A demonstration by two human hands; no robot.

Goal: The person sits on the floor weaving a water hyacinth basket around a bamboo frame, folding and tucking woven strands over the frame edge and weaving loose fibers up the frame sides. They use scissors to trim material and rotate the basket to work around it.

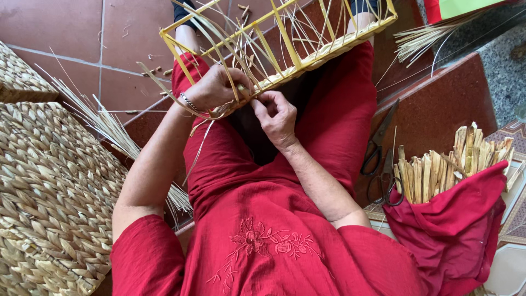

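Hands meet at the near edge of a yellow frame [285, 38]: left hand [216, 87] grips its rim, right hand [276, 115] pinches a straw strand [257, 96]; scissors [381, 159] lie nearby.

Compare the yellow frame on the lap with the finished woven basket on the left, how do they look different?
The yellow frame is mostly bare bars with open gaps and loose strands poking through; the woven basket is densely covered in thick tan braid. The frame rests tilted on the lap, with the left hand and right hand at its near edge; the basket sits untouched on the floor. Both look boxy.
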